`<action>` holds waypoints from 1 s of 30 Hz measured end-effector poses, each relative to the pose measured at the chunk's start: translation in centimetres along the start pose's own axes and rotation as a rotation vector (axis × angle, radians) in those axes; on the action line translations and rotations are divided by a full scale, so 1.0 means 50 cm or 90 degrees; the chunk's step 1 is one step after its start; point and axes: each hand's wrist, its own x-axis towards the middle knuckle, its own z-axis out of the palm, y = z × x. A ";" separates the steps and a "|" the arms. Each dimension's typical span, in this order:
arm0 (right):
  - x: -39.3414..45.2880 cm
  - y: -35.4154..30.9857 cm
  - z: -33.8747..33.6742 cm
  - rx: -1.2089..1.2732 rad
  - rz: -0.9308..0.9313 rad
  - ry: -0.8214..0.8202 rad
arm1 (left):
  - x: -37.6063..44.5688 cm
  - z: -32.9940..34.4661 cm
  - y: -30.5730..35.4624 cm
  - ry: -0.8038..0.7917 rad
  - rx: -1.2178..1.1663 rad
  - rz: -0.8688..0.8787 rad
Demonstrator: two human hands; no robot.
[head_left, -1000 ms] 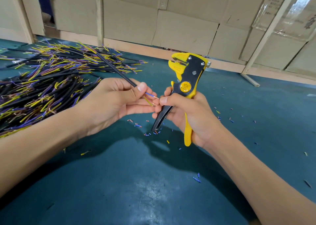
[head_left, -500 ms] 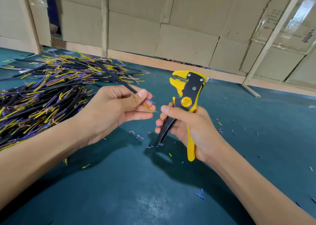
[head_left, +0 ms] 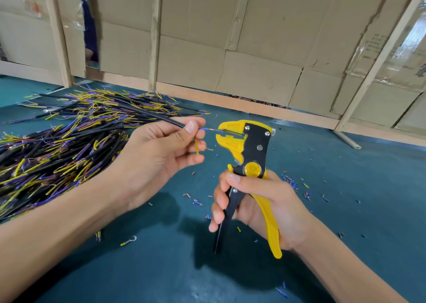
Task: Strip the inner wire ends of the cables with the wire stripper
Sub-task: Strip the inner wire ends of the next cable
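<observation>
The likeliest slip here is a bad bite: the blue inner wire [head_left: 208, 129] reaches only just into the mouth of the wire stripper [head_left: 244, 146], so a squeeze now could nip too little insulation, or cut copper strands if the wire sits crooked. The yellow inner wire [head_left: 197, 146], bent down just left of the stripper's head, could also stray into the mouth and get caught.

The left hand [head_left: 159, 155] pinches the black cable [head_left: 161, 118] between thumb and forefinger just left of the stripper, the other fingers loosely curled. The right hand [head_left: 258, 201] is wrapped round both handles below the stripper's head — the handles stand spread, so it looks not yet squeezed. More cables [head_left: 57, 146] lie heaped on the table [head_left: 161, 268], well left of the stripper.
</observation>
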 end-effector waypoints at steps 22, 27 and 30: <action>0.002 0.013 0.002 -0.053 -0.041 -0.014 | -0.015 0.027 -0.003 0.021 0.042 0.101; 0.003 0.016 0.007 -0.034 -0.049 -0.015 | -0.017 0.029 -0.005 0.039 0.066 0.129; 0.004 0.016 0.010 -0.033 -0.057 -0.015 | -0.021 0.031 -0.007 0.046 0.093 0.151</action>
